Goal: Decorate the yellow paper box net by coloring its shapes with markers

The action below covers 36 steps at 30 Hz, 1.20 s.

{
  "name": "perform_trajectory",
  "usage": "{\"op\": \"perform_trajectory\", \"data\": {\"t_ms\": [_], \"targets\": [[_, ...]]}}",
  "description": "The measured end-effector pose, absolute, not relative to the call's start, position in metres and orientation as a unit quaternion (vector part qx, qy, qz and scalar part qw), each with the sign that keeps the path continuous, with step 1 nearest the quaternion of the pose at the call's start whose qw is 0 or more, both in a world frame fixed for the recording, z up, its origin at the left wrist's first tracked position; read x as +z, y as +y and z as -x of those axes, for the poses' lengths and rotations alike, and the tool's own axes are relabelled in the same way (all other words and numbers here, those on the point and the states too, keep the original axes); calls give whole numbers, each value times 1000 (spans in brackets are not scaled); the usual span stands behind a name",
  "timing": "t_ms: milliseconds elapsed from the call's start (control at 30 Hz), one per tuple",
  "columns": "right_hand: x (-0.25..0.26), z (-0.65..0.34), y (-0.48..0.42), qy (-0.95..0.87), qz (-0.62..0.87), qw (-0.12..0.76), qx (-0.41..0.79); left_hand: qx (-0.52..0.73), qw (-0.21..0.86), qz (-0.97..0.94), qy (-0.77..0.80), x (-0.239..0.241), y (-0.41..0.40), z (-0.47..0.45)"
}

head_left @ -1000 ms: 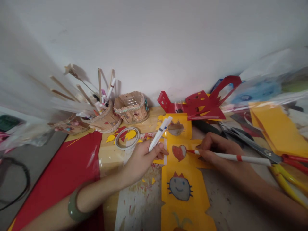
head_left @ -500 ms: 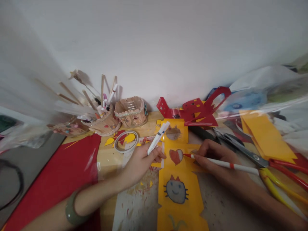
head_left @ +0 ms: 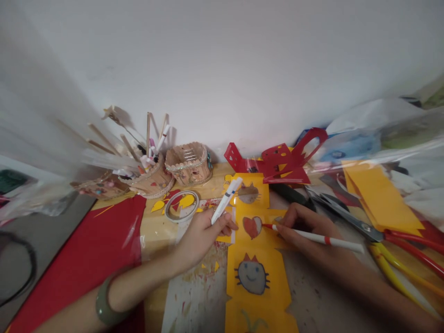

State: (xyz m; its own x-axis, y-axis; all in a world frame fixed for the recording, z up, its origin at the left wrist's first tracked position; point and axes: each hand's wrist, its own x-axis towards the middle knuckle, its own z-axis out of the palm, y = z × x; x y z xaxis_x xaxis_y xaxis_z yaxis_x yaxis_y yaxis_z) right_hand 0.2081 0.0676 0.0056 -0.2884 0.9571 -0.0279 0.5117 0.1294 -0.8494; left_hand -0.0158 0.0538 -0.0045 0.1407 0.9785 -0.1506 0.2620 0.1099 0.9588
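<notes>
A long yellow paper strip (head_left: 274,270) with drawn panels lies in front of me. My right hand (head_left: 305,231) is closed on a red marker (head_left: 312,236), whose tip touches the right edge of a red heart drawing (head_left: 251,226). My left hand (head_left: 203,233) rests at the strip's left edge, closed round a white marker with a blue band (head_left: 226,200) that points up and away. Below the heart is a grey cat face (head_left: 251,276); above it, a brown cat head (head_left: 248,193).
Popsicle-stick pots (head_left: 189,163) with pens and sticks stand at the back left beside a tape roll (head_left: 181,206). Red paper (head_left: 83,259) covers the left. Red cut-outs (head_left: 280,159), yellow sheets (head_left: 378,196), black scissors (head_left: 343,212) and red and yellow handles (head_left: 409,259) crowd the right.
My view has shifted, so everything sits a little lower and further left. The red marker's tip stays at the heart's right edge. The left hand keeps its hold on the white marker.
</notes>
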Motion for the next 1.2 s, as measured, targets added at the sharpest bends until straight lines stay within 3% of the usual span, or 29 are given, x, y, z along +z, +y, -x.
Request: {"op": "perform_trajectory", "data": {"t_ms": [1200], "targets": [[9,-206,67,-700,506,272,425,342,494,-574,556,-1,53,16]]}}
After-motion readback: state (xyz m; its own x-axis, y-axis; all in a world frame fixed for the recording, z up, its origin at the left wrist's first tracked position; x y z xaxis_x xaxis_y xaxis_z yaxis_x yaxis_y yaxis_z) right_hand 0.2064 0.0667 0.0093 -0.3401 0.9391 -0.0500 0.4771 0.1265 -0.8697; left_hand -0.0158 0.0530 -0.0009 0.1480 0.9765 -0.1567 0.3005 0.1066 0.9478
